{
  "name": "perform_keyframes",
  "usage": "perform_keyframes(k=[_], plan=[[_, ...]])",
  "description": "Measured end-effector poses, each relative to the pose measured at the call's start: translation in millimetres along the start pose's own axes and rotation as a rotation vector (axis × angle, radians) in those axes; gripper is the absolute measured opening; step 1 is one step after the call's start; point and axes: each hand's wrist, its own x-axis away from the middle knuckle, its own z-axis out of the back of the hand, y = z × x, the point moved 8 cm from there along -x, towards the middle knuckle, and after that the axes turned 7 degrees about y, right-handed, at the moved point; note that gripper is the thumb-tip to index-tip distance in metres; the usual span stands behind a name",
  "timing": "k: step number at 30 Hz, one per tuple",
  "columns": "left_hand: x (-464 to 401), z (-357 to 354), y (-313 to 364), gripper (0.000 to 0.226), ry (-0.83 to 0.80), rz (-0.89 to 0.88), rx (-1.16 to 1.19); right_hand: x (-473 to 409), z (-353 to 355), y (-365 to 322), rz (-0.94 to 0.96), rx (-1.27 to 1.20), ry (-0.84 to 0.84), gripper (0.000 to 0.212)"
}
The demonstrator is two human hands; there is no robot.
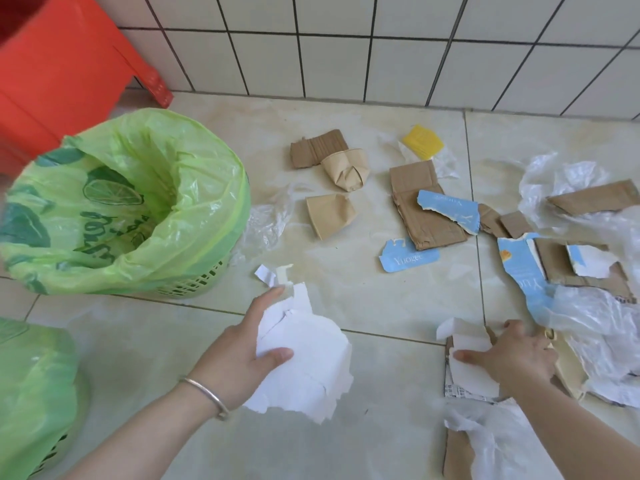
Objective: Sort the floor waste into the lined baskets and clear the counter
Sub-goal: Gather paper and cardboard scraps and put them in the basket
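My left hand (249, 348) grips a stack of torn white paper pieces (304, 362) just above the floor, right of a green-lined basket (207, 188). My right hand (512, 355) lies on another torn white piece (467, 372) on the floor, thumb pressed to it, fingers curled over its far edge. Scattered further off are crushed brown paper cups (343, 168), brown cardboard scraps (422, 209), blue-and-white torn card (408, 259), a yellow item (424, 142) and clear plastic film (595, 327). A second green-lined basket (34, 386) sits at the lower left.
A red plastic stool (59, 67) stands at the back left against the white tiled wall (381, 53). Small white scraps (266, 273) lie by the first basket. More cardboard and film (485, 441) lie near my right forearm.
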Motion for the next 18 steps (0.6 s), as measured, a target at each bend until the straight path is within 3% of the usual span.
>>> perform_keyframes(k=[1, 3, 6, 8, 12, 18], plan=[[-13, -5, -2, 0.086, -0.027, 0.034, -0.022, -3, -1, 2, -0.006, -0.009, -0.003, 0.102], [-44, -8, -8, 0.095, -0.008, 0.131, 0.032, -7, -2, 3, 0.022, -0.036, -0.02, 0.088], [-94, 0, -24, 0.052, 0.125, 0.223, 0.123, -8, -8, -8, 0.162, -0.043, -0.13, 0.053], [-119, 4, -42, 0.037, 0.224, 0.32, 0.168, -7, -9, -14, 0.21, -0.096, -0.202, 0.037], [-140, 2, -68, 0.042, 0.359, 0.478, 0.034, -10, -12, -16, 0.241, -0.23, -0.274, 0.026], [-150, -21, -51, 0.045, 0.308, 0.52, 0.002, -24, -14, -6, 0.149, -0.444, -0.378, 0.027]])
